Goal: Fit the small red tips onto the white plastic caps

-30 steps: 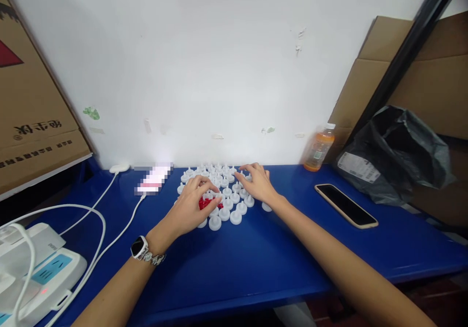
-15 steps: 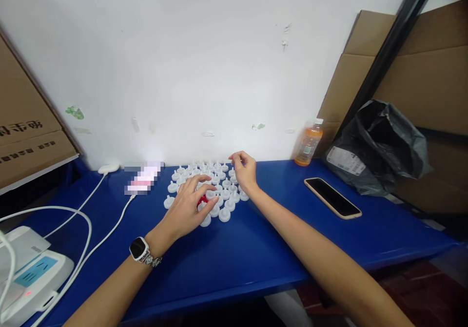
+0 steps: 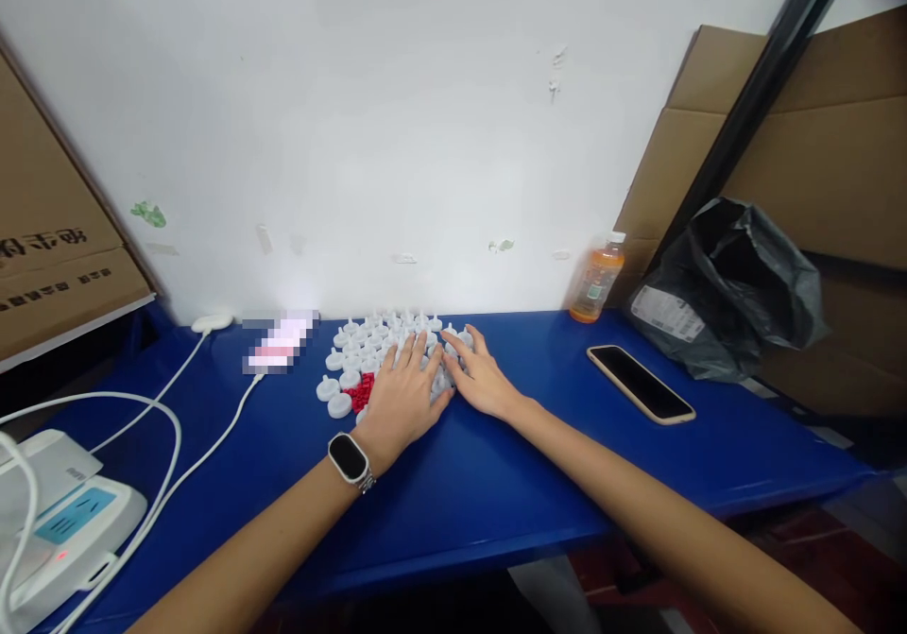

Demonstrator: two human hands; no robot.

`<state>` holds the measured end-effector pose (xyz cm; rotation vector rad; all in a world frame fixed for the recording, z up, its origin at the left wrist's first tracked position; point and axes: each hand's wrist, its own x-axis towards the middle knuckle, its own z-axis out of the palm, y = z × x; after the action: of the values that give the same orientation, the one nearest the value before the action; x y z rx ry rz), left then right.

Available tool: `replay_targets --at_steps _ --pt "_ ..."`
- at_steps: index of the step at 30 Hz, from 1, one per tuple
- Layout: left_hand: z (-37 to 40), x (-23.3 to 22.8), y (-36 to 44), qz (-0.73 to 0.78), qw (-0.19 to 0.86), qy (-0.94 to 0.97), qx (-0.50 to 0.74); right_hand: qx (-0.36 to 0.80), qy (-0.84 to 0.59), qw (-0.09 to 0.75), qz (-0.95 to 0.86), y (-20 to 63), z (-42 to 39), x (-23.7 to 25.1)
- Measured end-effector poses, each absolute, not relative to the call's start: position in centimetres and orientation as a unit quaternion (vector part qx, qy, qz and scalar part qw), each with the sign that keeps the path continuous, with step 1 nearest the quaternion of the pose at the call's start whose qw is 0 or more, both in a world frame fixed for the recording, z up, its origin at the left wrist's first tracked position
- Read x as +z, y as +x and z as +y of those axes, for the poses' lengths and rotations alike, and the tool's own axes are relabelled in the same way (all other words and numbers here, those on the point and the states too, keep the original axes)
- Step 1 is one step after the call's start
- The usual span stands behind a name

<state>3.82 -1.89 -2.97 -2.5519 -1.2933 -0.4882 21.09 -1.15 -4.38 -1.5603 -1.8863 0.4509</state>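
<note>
Both hands flat and open on the white caps (image 3: pixel 368 346), gripping nothing: left hand (image 3: pixel 405 396) beside the red pieces (image 3: pixel 361 393), right hand (image 3: pixel 483 381) touching it; looks like corralling, next needs a pinch.

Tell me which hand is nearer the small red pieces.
Left. The left hand lies flat just right of the red pieces, nearly touching them; the right hand rests farther right, beyond the left hand.

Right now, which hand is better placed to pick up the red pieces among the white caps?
Left. The left hand lies flat beside the red pieces; the right hand rests farther away.
</note>
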Motion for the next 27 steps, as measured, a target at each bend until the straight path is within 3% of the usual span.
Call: replay_targets --at_steps 9,20,27 --pt "2.1 -3.0 4.6 -0.473 0.122 -0.860 -0.144 0.111 -0.591 0.316 -0.734 20.4 3.0 -4.5" --pt "3.8 -2.1 4.1 -0.478 0.125 -0.849 -0.185 0.116 -0.611 0.305 -0.721 19.4 5.6 -4.2" --pt "1.2 1.7 -0.3 -0.437 0.116 -0.846 -0.281 0.045 -0.579 0.387 -0.716 18.0 1.8 -3.3"
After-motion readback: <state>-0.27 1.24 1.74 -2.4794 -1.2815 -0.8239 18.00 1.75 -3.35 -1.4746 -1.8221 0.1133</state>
